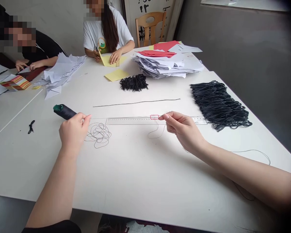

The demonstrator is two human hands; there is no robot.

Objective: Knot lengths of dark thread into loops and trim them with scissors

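Observation:
My left hand pinches a thin black thread between thumb and fingertips, beside a black thread spool with a green core. Below that hand's fingers lies a loose tangle of thread. My right hand is closed in a pinch on the thread, over a clear ruler with a small red-outlined mark. Faintly, the thread spans between both hands along the ruler's upper edge. More thread trails under my right forearm. Beyond the ruler, a straight black strand lies on the table.
A big bundle of looped black cords lies right, a smaller black pile farther back. Paper stacks stand behind. A small black knotted cord rests left. Two people sit across; one handles yellow paper.

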